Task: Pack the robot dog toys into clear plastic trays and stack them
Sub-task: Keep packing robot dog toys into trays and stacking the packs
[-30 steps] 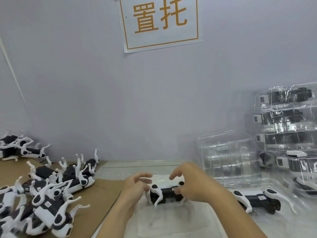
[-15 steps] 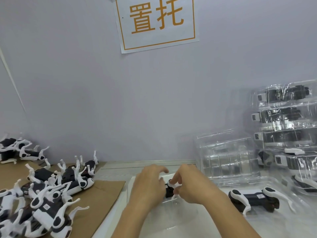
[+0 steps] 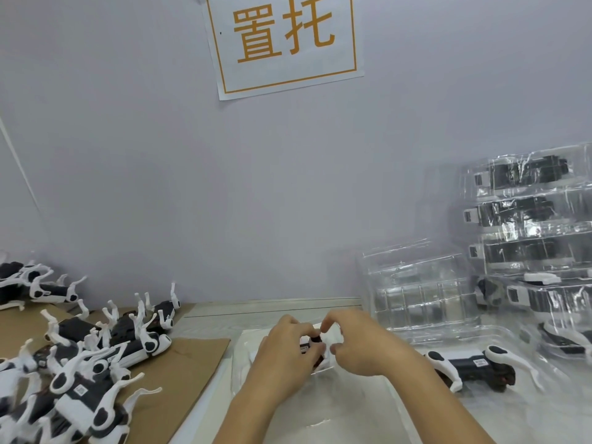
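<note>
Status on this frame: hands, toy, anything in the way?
Left hand and right hand both gripping robot dog toy over clear tray. Nothing blocking; loose toy lies right.

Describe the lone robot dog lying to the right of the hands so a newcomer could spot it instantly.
Start at the tall stack of packed trays on the right, then drop to the table before it. The loose robot dog lies there on its side, unlike its neighbours, which are sealed in clear plastic.
</note>
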The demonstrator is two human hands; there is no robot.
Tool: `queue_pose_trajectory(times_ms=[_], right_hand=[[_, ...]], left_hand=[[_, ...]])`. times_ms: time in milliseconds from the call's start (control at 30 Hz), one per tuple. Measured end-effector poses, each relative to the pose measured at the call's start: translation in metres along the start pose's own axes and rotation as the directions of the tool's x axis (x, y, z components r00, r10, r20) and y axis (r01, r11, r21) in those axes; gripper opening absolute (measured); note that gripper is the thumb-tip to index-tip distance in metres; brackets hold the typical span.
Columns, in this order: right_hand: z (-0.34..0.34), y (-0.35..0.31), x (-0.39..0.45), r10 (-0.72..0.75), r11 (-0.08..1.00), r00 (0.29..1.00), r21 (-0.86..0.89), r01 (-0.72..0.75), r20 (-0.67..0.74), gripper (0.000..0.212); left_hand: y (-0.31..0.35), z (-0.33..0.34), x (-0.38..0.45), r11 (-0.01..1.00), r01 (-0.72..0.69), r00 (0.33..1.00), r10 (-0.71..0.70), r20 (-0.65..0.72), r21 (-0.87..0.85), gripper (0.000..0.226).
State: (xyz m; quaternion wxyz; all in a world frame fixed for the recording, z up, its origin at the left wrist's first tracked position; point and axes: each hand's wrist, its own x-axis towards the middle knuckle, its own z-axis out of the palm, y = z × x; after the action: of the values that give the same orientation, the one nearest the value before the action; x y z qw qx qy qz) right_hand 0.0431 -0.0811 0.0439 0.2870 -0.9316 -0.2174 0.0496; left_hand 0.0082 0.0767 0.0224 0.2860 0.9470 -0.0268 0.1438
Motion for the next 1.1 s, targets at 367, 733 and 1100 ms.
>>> queue_pose_trajectory(times_ms=[367, 733, 1100], right_hand=[[0.004, 0.003, 0.004, 0.024, 1.000, 1.000, 0.008, -0.024, 0.008, 0.057], [0.007, 0.007, 0.009, 0.050, 0.999, 0.999, -0.010, -0.050, 0.006, 0.049], [0.008, 0.010, 0.009, 0.061, 0.998, 0.998, 0.027, -0.061, -0.003, 0.047]], left_hand=[[0.017, 0.002, -0.004, 0.981, 0.067, 0.997, -0.061, -0.042, 0.184, 0.032], [0.007, -0.016, -0.004, 0.997, 0.072, 0.989, -0.075, 0.125, 0.032, 0.019], [-0.028, -0.023, -0.001, 0.961, 0.121, 0.993, -0.117, -0.034, 0.250, 0.048]])
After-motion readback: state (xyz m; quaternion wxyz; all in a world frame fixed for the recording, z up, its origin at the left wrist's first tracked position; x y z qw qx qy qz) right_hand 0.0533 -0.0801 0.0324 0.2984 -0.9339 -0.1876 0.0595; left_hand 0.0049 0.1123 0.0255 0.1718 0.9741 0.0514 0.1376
